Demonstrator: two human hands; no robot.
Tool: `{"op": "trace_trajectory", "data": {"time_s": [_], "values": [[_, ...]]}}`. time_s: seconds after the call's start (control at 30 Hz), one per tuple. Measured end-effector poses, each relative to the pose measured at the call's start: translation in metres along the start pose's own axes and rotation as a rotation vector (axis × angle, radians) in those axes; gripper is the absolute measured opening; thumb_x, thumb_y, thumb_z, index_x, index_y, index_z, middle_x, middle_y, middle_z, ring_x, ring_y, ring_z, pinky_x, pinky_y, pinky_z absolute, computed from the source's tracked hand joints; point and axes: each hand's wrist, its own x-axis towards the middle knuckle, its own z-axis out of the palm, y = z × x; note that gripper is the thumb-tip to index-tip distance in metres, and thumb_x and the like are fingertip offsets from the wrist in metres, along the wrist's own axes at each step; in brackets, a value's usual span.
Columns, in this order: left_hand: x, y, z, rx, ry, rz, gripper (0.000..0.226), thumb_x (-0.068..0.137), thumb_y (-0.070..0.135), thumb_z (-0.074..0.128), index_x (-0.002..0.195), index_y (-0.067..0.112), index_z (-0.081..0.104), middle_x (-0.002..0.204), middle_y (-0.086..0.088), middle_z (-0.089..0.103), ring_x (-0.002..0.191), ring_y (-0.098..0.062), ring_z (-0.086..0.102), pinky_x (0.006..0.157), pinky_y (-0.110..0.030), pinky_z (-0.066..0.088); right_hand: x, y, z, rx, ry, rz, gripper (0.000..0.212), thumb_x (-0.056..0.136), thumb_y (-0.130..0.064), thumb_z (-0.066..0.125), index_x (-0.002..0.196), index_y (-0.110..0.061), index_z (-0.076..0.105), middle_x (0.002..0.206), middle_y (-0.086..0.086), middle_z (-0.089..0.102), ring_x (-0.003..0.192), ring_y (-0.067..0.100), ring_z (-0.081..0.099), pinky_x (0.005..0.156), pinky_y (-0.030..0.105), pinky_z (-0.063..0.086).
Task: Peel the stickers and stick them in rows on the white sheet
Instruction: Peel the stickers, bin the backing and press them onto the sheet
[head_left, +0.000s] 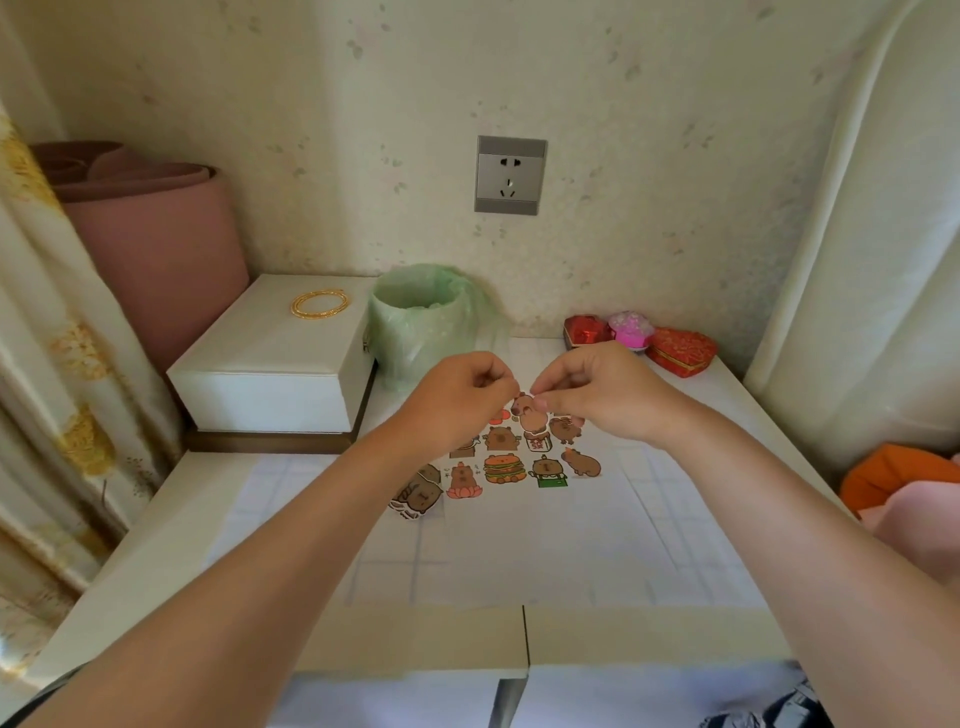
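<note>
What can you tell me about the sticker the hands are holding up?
The held sticker shows a brown cartoon capybara with a pale cut-out border. It looks like thin, glossy paper. It hangs roughly upright in the air, above the rows of capybara stickers already on the white sheet. The right hand pinches its top edge, and the left hand pinches close beside it, as if picking at the backing. Fingers hide part of it.

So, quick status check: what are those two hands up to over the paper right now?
Left hand and right hand pinch one capybara sticker, held above the white sheet. Stuck stickers in rows below. Nothing in the way.
</note>
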Motion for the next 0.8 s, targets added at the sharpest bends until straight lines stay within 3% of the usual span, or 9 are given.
{"op": "trace_trajectory", "data": {"time_s": [0.1,0.2,0.3,0.4,0.53,0.63,0.7,0.8], "values": [[0.001,0.000,0.006,-0.076,-0.029,-0.039,0.021,0.089,0.010,0.055,0.072,0.021,0.061,0.060,0.006,0.057,0.047,-0.004,0.046,0.053,-0.022,0.037,0.000,0.001,0.003,-0.014,-0.008,-0.023,0.014,0.083,-0.012,0.080,0.089,-0.024,0.075,0.081,0.004,0.076,0.077,0.044,0.069,0.068,0.051,0.057],[0.001,-0.003,0.008,-0.025,-0.002,0.031,0.021,0.091,0.016,0.056,0.073,0.026,0.060,0.065,-0.002,0.057,0.052,-0.011,0.045,0.052,-0.028,0.040,-0.001,-0.001,0.005,-0.046,-0.025,-0.037,0.020,0.084,-0.012,0.079,0.098,-0.024,0.073,0.079,0.002,0.076,0.075,0.044,0.069,0.067,0.050,0.057],[-0.001,-0.009,0.006,0.190,0.051,0.138,0.011,0.094,0.031,0.059,0.084,0.035,0.060,0.075,0.010,0.063,0.057,-0.008,0.052,0.055,-0.031,0.049,-0.002,-0.002,0.005,-0.050,-0.015,-0.022,0.012,0.082,-0.014,0.081,0.091,-0.018,0.075,0.077,0.000,0.076,0.075,0.044,0.069,0.065,0.052,0.057],[-0.004,-0.010,0.003,0.300,0.102,0.178,0.006,0.095,0.038,0.059,0.101,0.036,0.059,0.086,0.015,0.066,0.068,-0.006,0.061,0.058,-0.032,0.052,-0.005,-0.002,0.005,-0.024,-0.003,0.007,0.010,0.081,-0.017,0.081,0.088,-0.016,0.074,0.073,-0.003,0.075,0.064,0.034,0.064,0.064,0.043,0.055],[-0.004,-0.008,0.004,0.105,0.030,0.109,0.006,0.092,0.034,0.067,0.097,0.032,0.065,0.090,0.011,0.070,0.071,-0.010,0.065,0.062,-0.032,0.055,-0.007,-0.002,0.004,0.017,0.028,0.070,0.014,0.083,-0.014,0.079,0.096,-0.015,0.074,0.081,0.007,0.076,0.056,0.018,0.059,0.062,0.032,0.051],[-0.006,-0.007,0.006,-0.062,0.032,0.067,0.014,0.091,0.017,0.069,0.095,0.029,0.064,0.082,0.003,0.071,0.067,-0.018,0.065,0.062,-0.035,0.054,-0.010,-0.003,0.003,0.072,0.035,0.147,0.018,0.085,-0.014,0.078,0.102,-0.017,0.073,0.083,0.008,0.076,0.052,0.014,0.056,0.048,0.017,0.043],[-0.006,-0.007,0.006,-0.143,0.056,0.030,0.015,0.091,0.012,0.067,0.096,0.026,0.064,0.082,-0.003,0.070,0.064,-0.016,0.063,0.058,-0.032,0.050,-0.012,-0.004,0.005,0.071,-0.005,0.182,0.012,0.087,-0.017,0.075,0.099,-0.016,0.075,0.077,0.002,0.076,0.053,0.011,0.055,0.047,0.019,0.040],[-0.010,-0.008,0.004,-0.199,0.059,-0.023,0.016,0.091,0.009,0.063,0.098,0.024,0.066,0.090,-0.012,0.070,0.065,-0.013,0.065,0.063,-0.035,0.050,-0.014,-0.003,0.013,0.126,-0.051,0.235,0.008,0.091,-0.019,0.072,0.095,-0.014,0.077,0.064,-0.006,0.071,0.049,0.009,0.054,0.050,0.024,0.038]]}}
